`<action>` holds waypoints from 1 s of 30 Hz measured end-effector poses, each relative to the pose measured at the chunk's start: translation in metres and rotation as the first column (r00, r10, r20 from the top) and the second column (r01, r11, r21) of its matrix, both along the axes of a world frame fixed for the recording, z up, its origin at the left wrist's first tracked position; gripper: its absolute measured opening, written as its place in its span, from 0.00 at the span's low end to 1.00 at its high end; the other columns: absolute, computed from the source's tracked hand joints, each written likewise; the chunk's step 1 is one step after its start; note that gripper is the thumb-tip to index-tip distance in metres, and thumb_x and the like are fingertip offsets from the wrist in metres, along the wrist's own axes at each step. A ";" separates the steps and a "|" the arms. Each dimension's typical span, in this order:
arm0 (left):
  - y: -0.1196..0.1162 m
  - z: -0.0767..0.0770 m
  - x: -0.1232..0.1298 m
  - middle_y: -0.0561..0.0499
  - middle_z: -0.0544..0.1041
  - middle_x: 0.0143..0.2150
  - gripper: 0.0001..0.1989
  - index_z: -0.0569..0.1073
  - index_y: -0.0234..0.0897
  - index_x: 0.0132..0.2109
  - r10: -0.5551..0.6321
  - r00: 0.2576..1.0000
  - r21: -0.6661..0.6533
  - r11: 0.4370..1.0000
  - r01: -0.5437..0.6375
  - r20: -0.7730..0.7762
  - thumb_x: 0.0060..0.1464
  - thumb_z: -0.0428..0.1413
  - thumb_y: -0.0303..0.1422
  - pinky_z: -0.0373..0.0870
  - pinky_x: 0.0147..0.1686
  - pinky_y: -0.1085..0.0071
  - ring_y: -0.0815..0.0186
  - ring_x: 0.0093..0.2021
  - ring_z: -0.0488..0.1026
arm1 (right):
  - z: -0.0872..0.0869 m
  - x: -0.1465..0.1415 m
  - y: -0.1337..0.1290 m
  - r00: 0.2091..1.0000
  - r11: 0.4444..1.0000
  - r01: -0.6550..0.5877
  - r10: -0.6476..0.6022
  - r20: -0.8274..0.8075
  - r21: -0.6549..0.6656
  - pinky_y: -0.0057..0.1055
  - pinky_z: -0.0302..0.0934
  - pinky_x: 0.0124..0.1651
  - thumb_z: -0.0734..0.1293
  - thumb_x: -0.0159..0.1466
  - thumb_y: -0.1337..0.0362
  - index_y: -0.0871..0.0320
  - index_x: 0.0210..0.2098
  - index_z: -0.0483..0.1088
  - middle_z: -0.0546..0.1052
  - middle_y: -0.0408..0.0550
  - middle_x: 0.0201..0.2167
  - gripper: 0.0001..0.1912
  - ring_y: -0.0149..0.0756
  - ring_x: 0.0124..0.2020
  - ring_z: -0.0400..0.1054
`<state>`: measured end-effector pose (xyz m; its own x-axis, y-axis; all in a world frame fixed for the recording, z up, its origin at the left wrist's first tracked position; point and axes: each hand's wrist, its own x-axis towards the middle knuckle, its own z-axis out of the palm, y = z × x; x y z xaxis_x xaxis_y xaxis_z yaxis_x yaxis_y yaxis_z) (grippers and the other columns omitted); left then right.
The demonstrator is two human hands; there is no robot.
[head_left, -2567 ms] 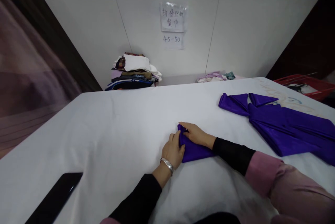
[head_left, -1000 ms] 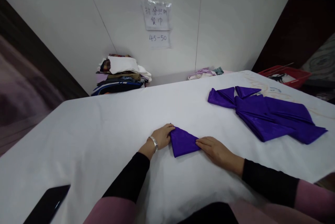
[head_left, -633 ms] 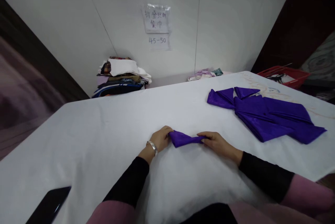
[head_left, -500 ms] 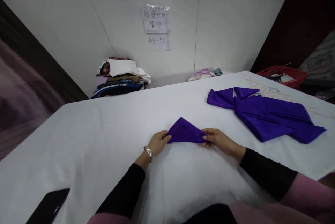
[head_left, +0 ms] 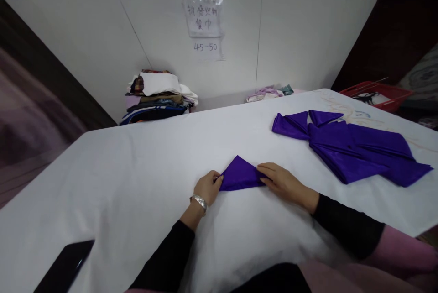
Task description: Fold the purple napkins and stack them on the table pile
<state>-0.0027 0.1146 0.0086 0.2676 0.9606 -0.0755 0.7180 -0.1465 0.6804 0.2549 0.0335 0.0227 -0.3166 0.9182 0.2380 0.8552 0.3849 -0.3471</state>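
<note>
A purple napkin (head_left: 240, 175), folded into a triangle with its peak pointing away from me, lies on the white tablecloth. My left hand (head_left: 208, 186), with a silver bracelet at the wrist, pinches its left corner between thumb and fingers. At the right corner, my right hand (head_left: 278, 180) grips the cloth, its fingers over the sloping edge and its thumb near the front; that corner is hidden beneath the hand. Further right lie several folded purple napkins (head_left: 349, 144), overlapping in a loose group.
A dark phone-like object (head_left: 65, 265) rests at the table's near left. Stacked clothes (head_left: 157, 96) stand beyond the far edge, with more cloth (head_left: 267, 93) to their right. A red basket (head_left: 379, 94) sits at the far right. Handwritten sheets (head_left: 205, 26) hang on the wall.
My right hand has shifted slightly left and up over the napkin's right corner, its fingers now flatter over the edge. The left hand keeps its pinch. The view has tilted slightly.
</note>
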 end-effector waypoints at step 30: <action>-0.025 0.015 -0.007 0.46 0.74 0.42 0.09 0.71 0.39 0.39 0.065 0.976 0.196 0.980 -0.023 -0.207 0.55 0.48 0.33 0.65 0.43 0.63 0.60 0.42 0.70 | -0.031 -0.042 0.025 0.956 0.962 -0.253 0.264 0.129 -0.099 0.50 0.35 0.63 0.54 0.66 0.49 0.57 0.62 0.53 0.50 0.56 0.64 0.30 0.45 0.65 0.39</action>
<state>-0.0095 0.0891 0.0237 0.2226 0.9731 0.0602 0.8513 -0.2241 0.4745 0.2131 0.0580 -0.0087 -0.5704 0.8149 0.1027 0.7725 0.5747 -0.2700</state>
